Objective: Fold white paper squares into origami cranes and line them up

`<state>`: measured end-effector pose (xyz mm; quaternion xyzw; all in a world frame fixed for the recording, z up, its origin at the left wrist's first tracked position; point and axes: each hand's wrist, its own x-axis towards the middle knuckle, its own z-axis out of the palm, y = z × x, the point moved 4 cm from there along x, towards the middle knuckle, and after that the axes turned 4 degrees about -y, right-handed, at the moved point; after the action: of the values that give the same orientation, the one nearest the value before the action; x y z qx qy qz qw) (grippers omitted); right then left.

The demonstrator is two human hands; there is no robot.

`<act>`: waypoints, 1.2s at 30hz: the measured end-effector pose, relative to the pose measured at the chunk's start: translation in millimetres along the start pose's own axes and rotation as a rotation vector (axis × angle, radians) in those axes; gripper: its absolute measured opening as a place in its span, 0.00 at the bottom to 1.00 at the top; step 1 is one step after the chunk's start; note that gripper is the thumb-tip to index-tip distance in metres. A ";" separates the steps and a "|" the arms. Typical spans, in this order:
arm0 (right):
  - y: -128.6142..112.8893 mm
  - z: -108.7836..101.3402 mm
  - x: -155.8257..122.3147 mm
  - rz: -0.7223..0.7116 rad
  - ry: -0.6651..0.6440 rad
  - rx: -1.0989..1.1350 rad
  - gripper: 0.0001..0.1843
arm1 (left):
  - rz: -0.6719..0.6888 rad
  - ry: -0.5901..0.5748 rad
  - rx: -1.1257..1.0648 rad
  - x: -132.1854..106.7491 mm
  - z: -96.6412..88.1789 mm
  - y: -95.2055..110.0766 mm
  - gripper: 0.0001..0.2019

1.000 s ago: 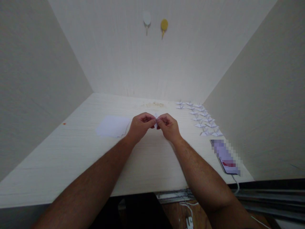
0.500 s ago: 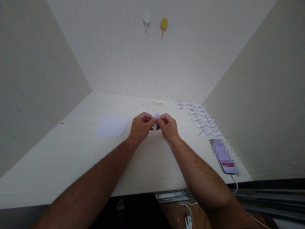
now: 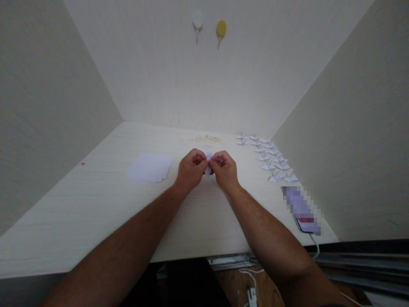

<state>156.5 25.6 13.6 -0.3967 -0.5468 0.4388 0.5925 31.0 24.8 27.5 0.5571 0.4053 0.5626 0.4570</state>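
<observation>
A small folded white paper (image 3: 208, 165) is held upright between my two hands, above the middle of the desk. My left hand (image 3: 191, 168) pinches its left side with thumb and fingers. On the other side my right hand (image 3: 225, 168) grips it the same way, the two thumbs close together. Part of the paper is hidden behind my fingers. To the right stand rows of several folded paper cranes (image 3: 268, 158). A stack of white paper sheets (image 3: 150, 167) lies to the left of my left hand.
A phone (image 3: 302, 209) with a blurred screen and a white cable (image 3: 315, 245) lies at the right edge of the desk (image 3: 198, 226). Walls enclose the desk on three sides. A white hook (image 3: 197, 20) and a yellow hook (image 3: 221, 29) are on the back wall.
Both hands keep their hold on the folded paper. Its top edges look slightly more spread, and the view has shifted a little.
</observation>
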 end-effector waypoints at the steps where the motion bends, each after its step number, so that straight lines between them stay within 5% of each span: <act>1: -1.3 -1.1 0.4 -0.007 -0.019 -0.020 0.08 | -0.009 -0.018 -0.027 1.0 -0.6 -0.6 0.05; 7: -4.1 -7.4 4.5 -0.032 -0.108 -0.101 0.10 | -0.057 -0.053 -0.090 7.2 -9.6 -5.5 0.05; 21: -8.3 -3.8 4.6 0.030 -0.162 0.097 0.14 | -0.064 -0.171 -0.244 6.1 -6.5 -3.0 0.13; 36: -9.8 -6.4 2.1 -0.076 -0.035 -0.181 0.11 | 0.072 -0.034 0.165 5.8 -12.4 1.4 0.10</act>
<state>163.8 24.7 23.1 -0.4201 -0.6089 0.3717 0.5609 18.8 30.7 29.7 0.6164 0.4221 0.5341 0.3958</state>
